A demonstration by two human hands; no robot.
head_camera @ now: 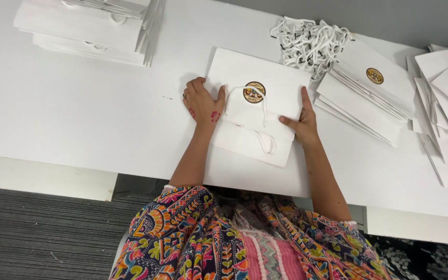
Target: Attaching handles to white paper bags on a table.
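A flat white paper bag [255, 67] with a round gold and dark sticker [254, 93] and a white cord handle [263, 106] lies on the white table [79, 119]. My left hand [201, 101] grips the bag's left edge, thumb on top of the paper. My right hand [301, 122] rests on the bag's right edge, forefinger stretched along it. The bag's lower part is folded over toward me, with a second cord loop [267, 142] on it.
A stack of finished white bags [86, 26] sits at the back left. A tangle of white cords [309, 41] lies behind the bag. To the right lie a stack of flat bags [364, 98] with a sticker and loose white sheets [447, 103].
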